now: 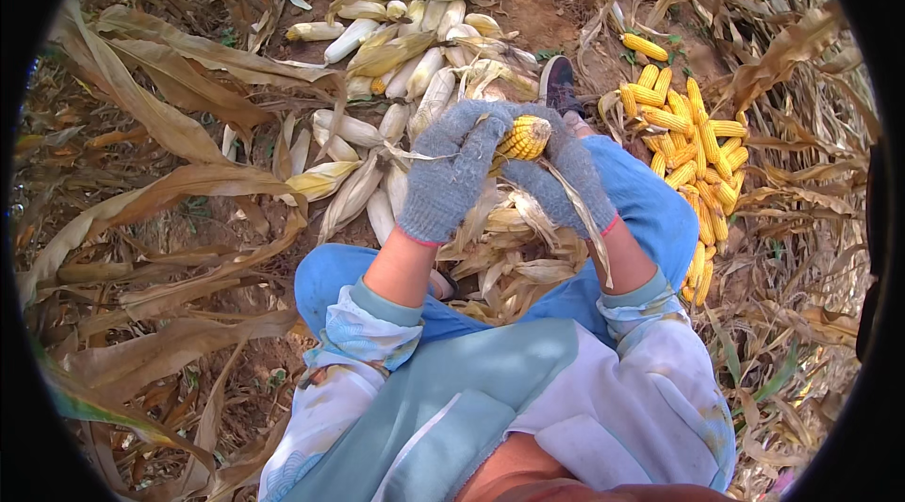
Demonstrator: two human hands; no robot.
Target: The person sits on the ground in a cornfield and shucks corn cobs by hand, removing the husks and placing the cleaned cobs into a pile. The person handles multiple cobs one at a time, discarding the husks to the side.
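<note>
Both of my hands wear grey knitted gloves with red cuff edges. Between them is a yellow ear of corn (525, 138), its butt end facing up and to the right. My left hand (456, 162) is closed around the ear's left side. Against its right side and underneath, my right hand (565, 170) has its fingers curled on it. A strip of dry husk (583, 219) hangs over the right wrist, and another husk shred (417, 154) lies across the left glove. The ear's far end is hidden by the gloves.
Unhusked corn ears (424, 71) lie heaped on the soil ahead. Husked yellow ears (700, 148) form a pile beyond my right knee. Loose husks (509, 269) gather between my legs. Dry corn stalks and leaves (177, 184) crowd both sides.
</note>
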